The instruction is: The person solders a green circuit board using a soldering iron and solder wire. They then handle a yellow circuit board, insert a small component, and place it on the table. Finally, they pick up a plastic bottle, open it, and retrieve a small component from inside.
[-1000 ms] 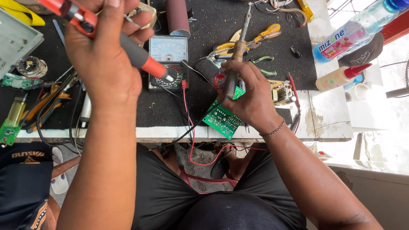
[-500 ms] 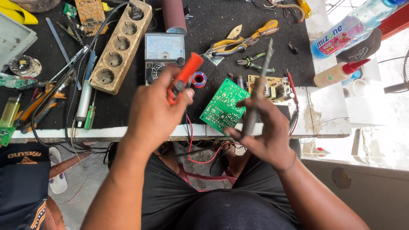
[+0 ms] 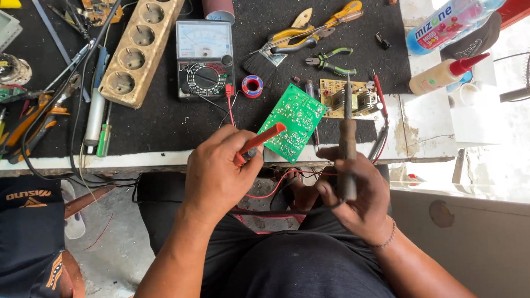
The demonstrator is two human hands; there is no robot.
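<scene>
Head view: the left hand (image 3: 218, 172) is closed around a red-handled tool (image 3: 263, 139) whose tip points toward two o'clock at the green circuit board (image 3: 295, 121), which lies flat at the near edge of the black mat (image 3: 161, 121), just at five o'clock of the analog multimeter (image 3: 204, 58). The right hand (image 3: 355, 192) is wrapped around the dark handle of a soldering iron (image 3: 348, 141), shaft pointing to twelve o'clock beside the board. The board looks light, stiff and fragile, probably best held by its bare edges.
</scene>
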